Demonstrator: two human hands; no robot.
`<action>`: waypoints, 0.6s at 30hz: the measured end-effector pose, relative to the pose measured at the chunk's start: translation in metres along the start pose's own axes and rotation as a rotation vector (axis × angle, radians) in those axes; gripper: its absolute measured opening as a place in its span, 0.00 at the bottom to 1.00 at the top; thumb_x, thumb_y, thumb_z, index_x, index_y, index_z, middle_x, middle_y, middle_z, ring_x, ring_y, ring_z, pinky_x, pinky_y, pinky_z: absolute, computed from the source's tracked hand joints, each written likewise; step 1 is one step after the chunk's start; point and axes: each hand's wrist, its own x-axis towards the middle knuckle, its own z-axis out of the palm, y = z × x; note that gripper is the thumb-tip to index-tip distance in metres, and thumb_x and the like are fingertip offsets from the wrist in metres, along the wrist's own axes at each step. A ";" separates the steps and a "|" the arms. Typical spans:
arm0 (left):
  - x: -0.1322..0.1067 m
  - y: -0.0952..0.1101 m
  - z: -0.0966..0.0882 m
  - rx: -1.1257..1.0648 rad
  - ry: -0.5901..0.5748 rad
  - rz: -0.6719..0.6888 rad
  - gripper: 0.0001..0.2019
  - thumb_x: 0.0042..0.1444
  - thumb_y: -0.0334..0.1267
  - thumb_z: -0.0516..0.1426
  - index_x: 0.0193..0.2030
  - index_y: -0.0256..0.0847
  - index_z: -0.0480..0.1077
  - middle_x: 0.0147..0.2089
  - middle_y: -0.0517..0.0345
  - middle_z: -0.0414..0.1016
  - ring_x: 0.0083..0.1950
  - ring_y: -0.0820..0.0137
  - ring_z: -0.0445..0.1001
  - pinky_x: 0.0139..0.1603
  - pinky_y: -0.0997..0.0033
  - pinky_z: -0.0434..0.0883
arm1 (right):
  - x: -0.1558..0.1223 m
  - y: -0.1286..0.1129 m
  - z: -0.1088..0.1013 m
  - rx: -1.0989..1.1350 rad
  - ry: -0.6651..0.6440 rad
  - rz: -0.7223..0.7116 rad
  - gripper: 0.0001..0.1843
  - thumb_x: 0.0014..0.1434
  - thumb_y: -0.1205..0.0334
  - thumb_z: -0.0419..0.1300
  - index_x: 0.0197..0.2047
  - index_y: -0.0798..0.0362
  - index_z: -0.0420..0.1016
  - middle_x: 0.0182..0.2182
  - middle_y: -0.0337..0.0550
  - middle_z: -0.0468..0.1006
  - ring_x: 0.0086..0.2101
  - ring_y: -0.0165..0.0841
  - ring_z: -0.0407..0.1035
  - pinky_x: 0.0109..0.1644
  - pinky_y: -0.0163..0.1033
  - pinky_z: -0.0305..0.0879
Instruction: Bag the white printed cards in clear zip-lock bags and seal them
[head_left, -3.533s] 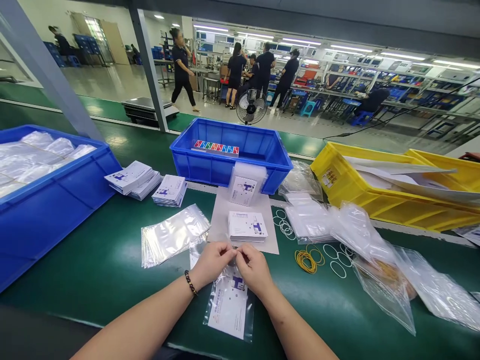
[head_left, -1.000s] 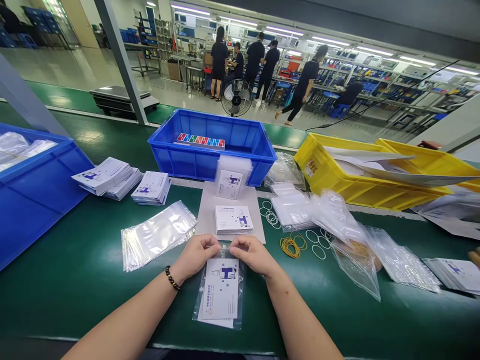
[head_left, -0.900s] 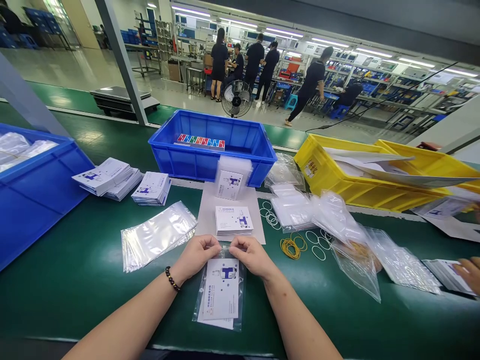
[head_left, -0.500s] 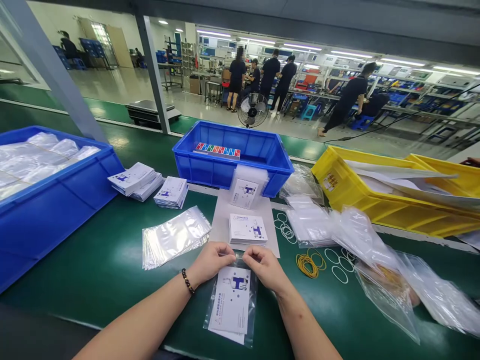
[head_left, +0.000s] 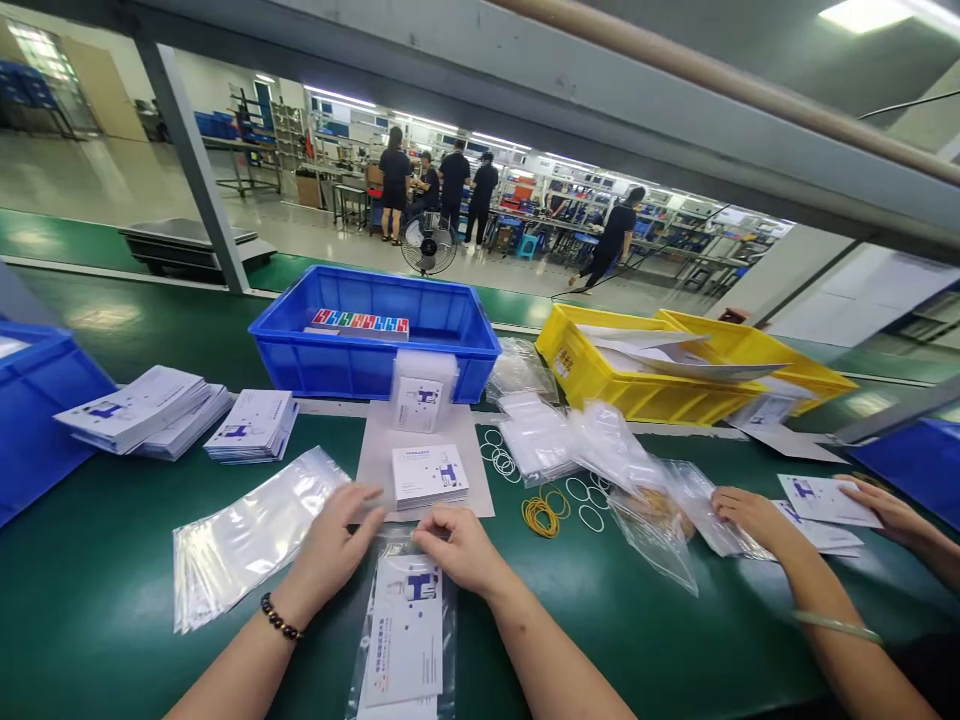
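Observation:
A clear plastic bag (head_left: 448, 650) with printed cards (head_left: 409, 628) inside lies flat on the bench in front of me. My right hand (head_left: 454, 545) pinches the bag's top edge. Just left of that edge is my left hand (head_left: 341, 545), slightly blurred, its fingers apart and holding nothing. Beyond the hands, a stack of printed cards (head_left: 429, 475) rests on a grey sheet (head_left: 371, 450). A fanned pile of empty clear bags (head_left: 247, 535) lies by my left hand, partly covered by it. Behind the stack, more bagged cards (head_left: 420, 400) lean against a blue bin (head_left: 367, 370).
More card stacks (head_left: 251, 425) are at left. White rings (head_left: 501, 458), yellow rubber bands (head_left: 541, 515) and filled plastic bags (head_left: 611, 445) lie right of centre. Yellow bins (head_left: 645, 395) stand behind. At right, a co-worker's hands (head_left: 757, 520) handle a card and bags.
My left hand has let go of the bag's top edge and moved left, fingers spreading. My right hand still pinches it. The view has turned right, bringing the co-worker's hands into sight.

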 end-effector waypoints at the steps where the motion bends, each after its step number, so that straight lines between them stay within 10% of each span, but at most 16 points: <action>1: 0.003 -0.006 -0.003 0.160 0.102 0.007 0.21 0.53 0.46 0.49 0.48 0.36 0.69 0.52 0.45 0.68 0.58 0.55 0.61 0.58 0.54 0.59 | 0.000 0.000 -0.001 -0.008 0.033 -0.009 0.02 0.47 0.69 0.59 0.25 0.54 0.72 0.24 0.36 0.68 0.28 0.28 0.64 0.33 0.33 0.59; 6: 0.010 -0.027 -0.012 0.713 0.091 -0.172 0.24 0.52 0.36 0.49 0.56 0.28 0.62 0.59 0.36 0.60 0.62 0.47 0.54 0.58 0.50 0.56 | 0.000 0.002 -0.004 -0.038 0.189 -0.029 0.06 0.47 0.70 0.59 0.30 0.53 0.73 0.29 0.39 0.70 0.31 0.30 0.65 0.35 0.34 0.62; 13: 0.012 -0.012 -0.029 0.727 -0.101 -0.216 0.15 0.54 0.34 0.43 0.33 0.36 0.71 0.42 0.44 0.73 0.43 0.58 0.72 0.41 0.63 0.67 | -0.001 0.004 0.004 -0.034 0.190 -0.011 0.03 0.48 0.68 0.60 0.29 0.52 0.75 0.26 0.38 0.72 0.29 0.29 0.67 0.35 0.33 0.63; 18: 0.018 -0.037 -0.035 0.679 -0.060 -0.112 0.14 0.53 0.35 0.44 0.23 0.41 0.67 0.33 0.47 0.74 0.38 0.57 0.71 0.41 0.59 0.66 | 0.001 0.004 0.009 0.000 0.188 0.016 0.03 0.47 0.66 0.63 0.29 0.53 0.77 0.26 0.38 0.74 0.29 0.28 0.68 0.35 0.30 0.64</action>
